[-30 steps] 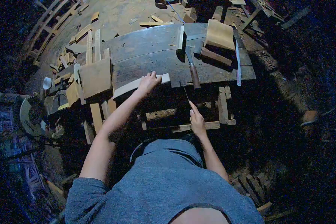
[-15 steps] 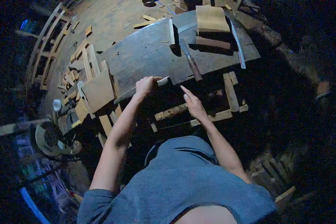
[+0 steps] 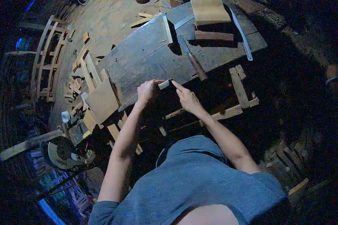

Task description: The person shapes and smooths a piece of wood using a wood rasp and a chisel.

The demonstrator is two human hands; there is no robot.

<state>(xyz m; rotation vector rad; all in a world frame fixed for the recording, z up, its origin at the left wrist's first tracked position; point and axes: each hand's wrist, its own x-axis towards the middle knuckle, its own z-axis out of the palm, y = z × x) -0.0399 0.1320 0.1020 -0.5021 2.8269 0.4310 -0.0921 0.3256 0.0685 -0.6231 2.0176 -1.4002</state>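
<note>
At the bench's near edge, my left hand (image 3: 147, 91) is closed around a short, pale wooden piece (image 3: 164, 84) with a dark far end. My right hand (image 3: 188, 99) points at that end with its index finger stretched out, the fingertip at or almost touching it. Its other fingers are partly curled with nothing visible in them. A chisel (image 3: 197, 67) with a brown wooden handle lies on the bench just beyond my right hand, blade pointing away. Beside its blade stands a narrow wooden bar (image 3: 169, 32), next to a flat pale strip (image 3: 184, 23).
The dark workbench (image 3: 139, 60) holds a thick wood block (image 3: 211, 12), a reddish wood strip (image 3: 214, 36) and a metal ruler (image 3: 242, 35) at the right. A square board (image 3: 101, 101) and several offcuts lie left. A circular-bladed saw (image 3: 64, 152) stands lower left.
My right hand has moved up and left, bringing its index finger to the end of the wooden piece. My left hand keeps its hold. The whole view has shifted slightly.
</note>
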